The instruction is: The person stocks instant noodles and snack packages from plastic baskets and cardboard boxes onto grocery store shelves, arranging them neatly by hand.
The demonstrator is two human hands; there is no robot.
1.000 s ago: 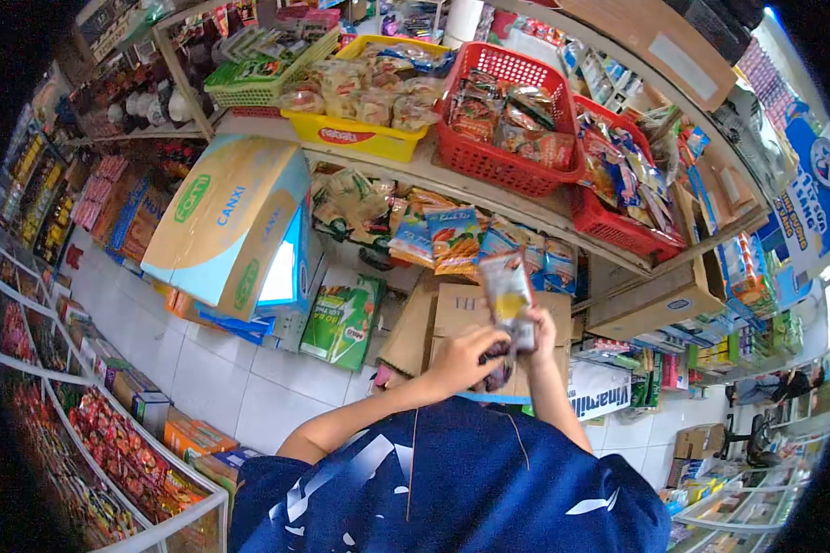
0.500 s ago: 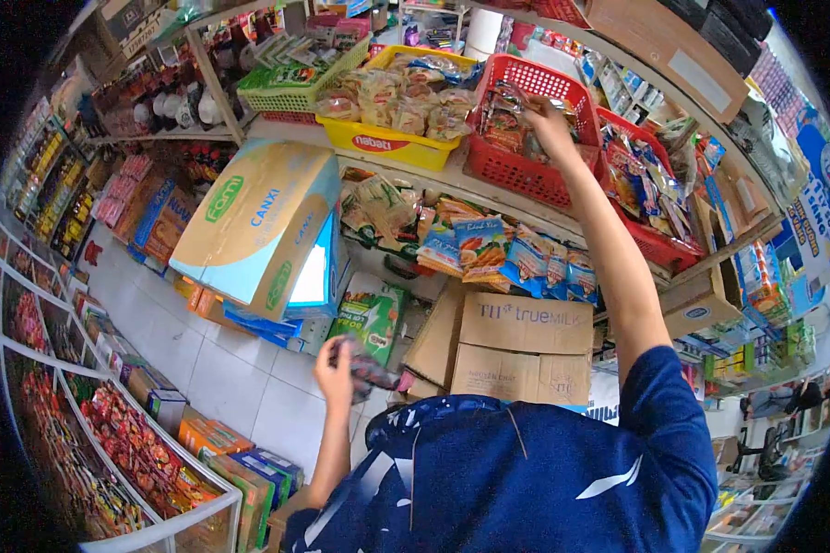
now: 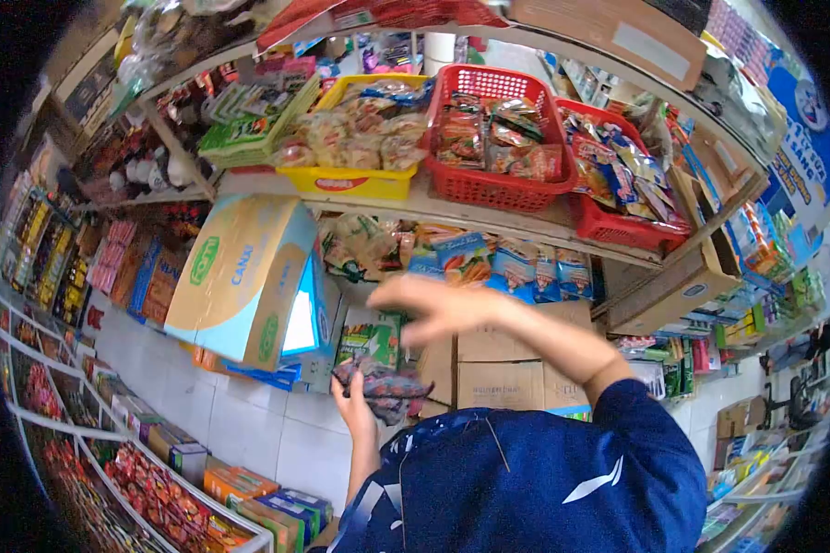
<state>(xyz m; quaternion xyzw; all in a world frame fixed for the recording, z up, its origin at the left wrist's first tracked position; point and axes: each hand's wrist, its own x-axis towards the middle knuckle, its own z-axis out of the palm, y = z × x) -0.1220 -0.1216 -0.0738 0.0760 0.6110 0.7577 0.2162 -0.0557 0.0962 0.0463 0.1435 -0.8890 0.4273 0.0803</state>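
My left hand (image 3: 354,403) grips a crumpled, dark patterned cloth (image 3: 387,392) in front of my chest. It hangs to the right of the hand, near a green pack (image 3: 367,336). My right hand (image 3: 438,306) is smeared by motion, but its fingers look stretched out and spread, with nothing visible in them. It is above the cartons and in front of the lower shelf. Beyond it on the upper shelf stands a red basket (image 3: 556,180) holding several small food packets (image 3: 458,138).
A yellow tub (image 3: 350,182) with bagged goods and a second red basket (image 3: 618,221) flank the first. Left stands a large Fami carton (image 3: 235,276). Brown cartons (image 3: 498,382) sit close before me. A glass display case (image 3: 249,539) edges the lower left.
My right hand has left the red basket and come down and left toward my left hand. The left hand with the cloth has shifted slightly right and down. The camera view has moved.
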